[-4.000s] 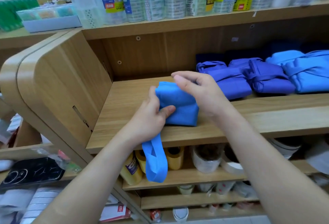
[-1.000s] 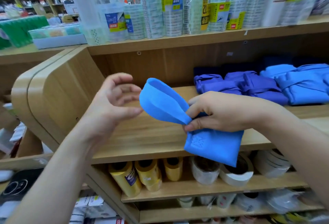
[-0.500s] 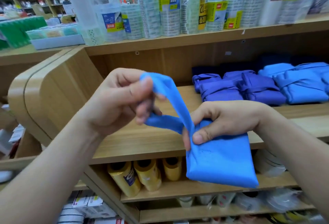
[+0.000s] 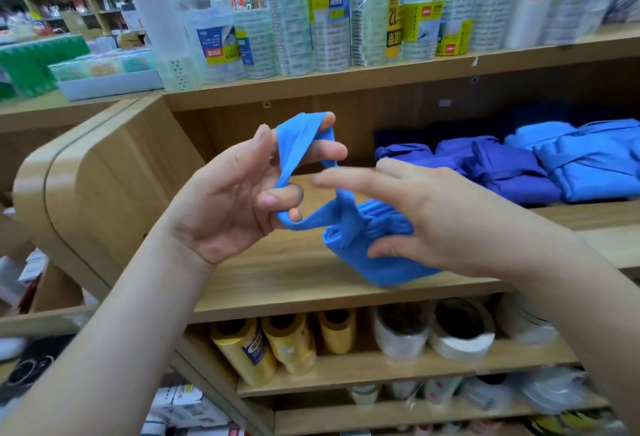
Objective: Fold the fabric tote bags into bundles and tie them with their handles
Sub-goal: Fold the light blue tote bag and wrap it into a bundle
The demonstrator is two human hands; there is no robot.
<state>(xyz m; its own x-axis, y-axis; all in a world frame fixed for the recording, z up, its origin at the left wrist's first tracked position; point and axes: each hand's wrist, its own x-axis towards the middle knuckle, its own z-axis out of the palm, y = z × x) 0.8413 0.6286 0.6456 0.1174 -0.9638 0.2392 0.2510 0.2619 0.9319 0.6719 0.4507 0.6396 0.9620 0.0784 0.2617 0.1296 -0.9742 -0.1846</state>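
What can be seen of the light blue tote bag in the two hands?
The tote bag is light blue, of soft matte fabric, folded into a thick bundle with layered edges on top. The right hand grips the bundle, thumb underneath. Its flat handle is stretched as a loop round the fingers of the left hand, in front of the wooden shelf.

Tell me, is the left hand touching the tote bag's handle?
Touching: the head view shows the blue handle looped around the fingers of the left hand.

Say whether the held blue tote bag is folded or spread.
Folded: compact bundle in the right hand, its handle looped round fingers of the left hand.
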